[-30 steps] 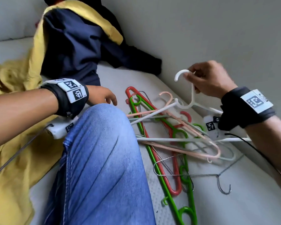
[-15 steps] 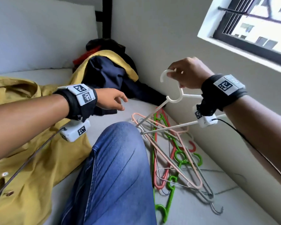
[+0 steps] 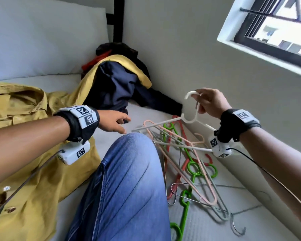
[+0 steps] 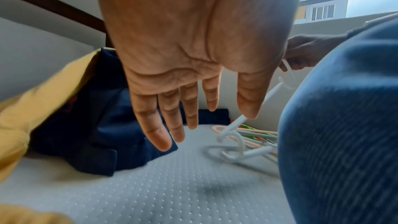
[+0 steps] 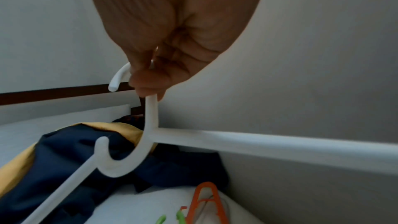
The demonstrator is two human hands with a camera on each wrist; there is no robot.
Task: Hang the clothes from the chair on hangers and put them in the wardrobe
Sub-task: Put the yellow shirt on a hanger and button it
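Right hand [image 3: 209, 103]: the grip is pinched on the hook of the white hanger [image 3: 191, 119], at centre right of the head view. In the right wrist view the curled fingers [image 5: 148, 83] wrap the hook just below its open tip. The hanger hangs raised off the bed, its shoulder bars sloping down and left toward the pile beneath.

Left hand [image 3: 112, 122]: the grip is spread and holds nothing. It sits at centre frame, palm down above the mattress [image 3: 142, 112]. In the left wrist view the fingers [image 4: 172, 120] are straight and slightly apart, pointing toward the navy garment [image 4: 103, 134].

Hanger pile [image 3: 189, 164]: pink, green, red, grey and wire hangers lie tangled on the mattress at lower right, beside the wall [image 3: 181, 49].

Clothes: the navy garment [image 3: 115, 87] lies heaped at upper centre of the head view, partly wrapped by yellow cloth, with dark and red fabric behind it. A mustard shirt [image 3: 30, 136] is spread across the left side of the frame, beneath the left forearm.

A knee in blue jeans [image 3: 129, 180] fills the lower centre. A window [image 3: 274, 28] occupies the upper right.
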